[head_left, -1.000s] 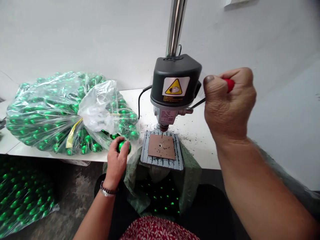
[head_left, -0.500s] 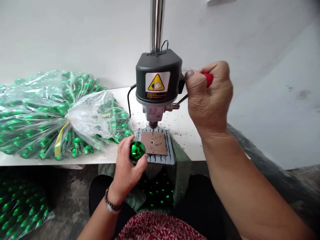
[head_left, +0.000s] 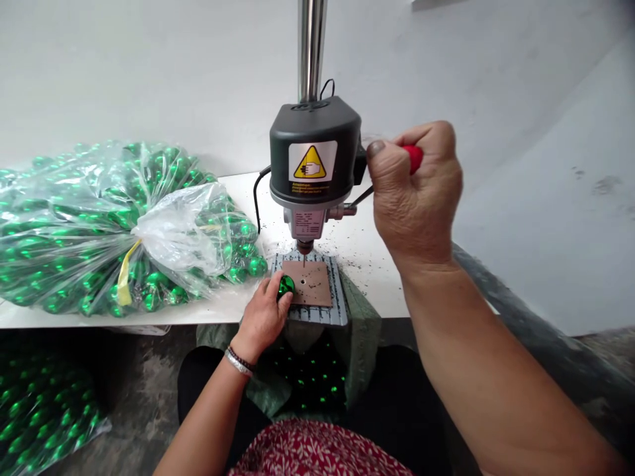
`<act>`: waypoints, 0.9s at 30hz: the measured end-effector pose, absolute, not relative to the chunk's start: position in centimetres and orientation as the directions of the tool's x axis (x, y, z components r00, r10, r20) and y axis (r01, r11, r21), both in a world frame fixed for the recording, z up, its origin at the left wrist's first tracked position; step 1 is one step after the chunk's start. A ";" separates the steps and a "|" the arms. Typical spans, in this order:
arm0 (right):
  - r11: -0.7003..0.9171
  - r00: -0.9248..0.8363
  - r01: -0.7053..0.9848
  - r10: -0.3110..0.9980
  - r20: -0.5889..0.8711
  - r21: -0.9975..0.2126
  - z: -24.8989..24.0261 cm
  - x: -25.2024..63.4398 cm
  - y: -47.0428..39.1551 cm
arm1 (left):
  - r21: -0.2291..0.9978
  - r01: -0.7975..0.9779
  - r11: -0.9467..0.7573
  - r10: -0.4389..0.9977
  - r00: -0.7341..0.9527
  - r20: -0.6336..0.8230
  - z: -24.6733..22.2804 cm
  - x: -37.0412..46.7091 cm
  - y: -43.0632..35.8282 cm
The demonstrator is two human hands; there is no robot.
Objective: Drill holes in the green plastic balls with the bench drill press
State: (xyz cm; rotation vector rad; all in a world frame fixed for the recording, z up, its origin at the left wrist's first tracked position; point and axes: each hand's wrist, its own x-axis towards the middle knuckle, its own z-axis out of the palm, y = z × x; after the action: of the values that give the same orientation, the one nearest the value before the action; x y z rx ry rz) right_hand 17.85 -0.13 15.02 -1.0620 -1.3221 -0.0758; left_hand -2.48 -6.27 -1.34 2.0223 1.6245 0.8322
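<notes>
Held in the fingers of my left hand (head_left: 264,312) is a shiny green ball (head_left: 286,285), over the left edge of a brown square board (head_left: 315,291). The board has a small hole in its middle and lies on the grooved grey base plate (head_left: 338,311) of a drill press (head_left: 317,158). A thin drill bit (head_left: 304,260) points down above the board, to the right of the ball and apart from it. My right hand (head_left: 417,192) is closed around the red-knobbed feed lever (head_left: 415,157) at the machine's right side.
A tied clear plastic bag (head_left: 169,225) full of green balls fills the left of the white table (head_left: 387,291). Dark shavings lie around the base. Below the table edge, an open green sack (head_left: 364,337) holds more balls, and another bag (head_left: 44,403) stands lower left.
My left hand has moved forward and right, bringing the green ball from the front left of the plate to the board's left edge. My right hand stays on the lever.
</notes>
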 end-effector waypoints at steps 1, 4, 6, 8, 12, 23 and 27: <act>0.548 0.317 0.596 0.510 0.799 -0.587 15.1 17.8 -0.2 | 0.654 0.722 -0.226 0.974 0.149 0.172 -1.0 -2.6 -6.4; 0.531 0.322 0.594 0.532 0.783 -0.605 15.4 17.7 -0.4 | 0.709 0.683 -0.176 0.984 0.138 0.111 -0.5 -2.8 -6.2; 0.538 0.322 0.580 0.538 0.779 -0.611 15.4 17.7 -0.4 | 0.773 0.625 -0.106 0.994 0.085 0.068 -0.3 -3.0 -5.7; 0.550 0.324 0.572 0.531 0.783 -0.609 15.4 17.6 -0.4 | 0.856 0.516 -0.017 0.999 0.035 -0.001 0.0 -3.2 -5.3; 0.568 0.330 0.573 0.500 0.801 -0.591 15.3 17.6 -0.3 | 0.971 0.104 0.214 0.975 0.035 -0.219 0.9 -3.4 -4.6; 0.568 0.335 0.554 0.517 0.788 -0.609 15.4 17.5 -0.5 | 0.988 0.115 0.104 0.994 0.011 -0.106 -0.5 -2.5 -2.0; 0.570 0.353 0.491 0.562 0.748 -0.659 15.7 17.2 -0.9 | 0.970 0.241 -0.013 1.000 0.020 0.008 -1.5 -2.1 -1.0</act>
State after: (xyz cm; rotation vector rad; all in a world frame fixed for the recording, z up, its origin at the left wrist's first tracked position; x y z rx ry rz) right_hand 17.24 -0.94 15.69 -1.0400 -1.2759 0.0591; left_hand -2.08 -0.97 -1.48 1.4035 1.3666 1.0770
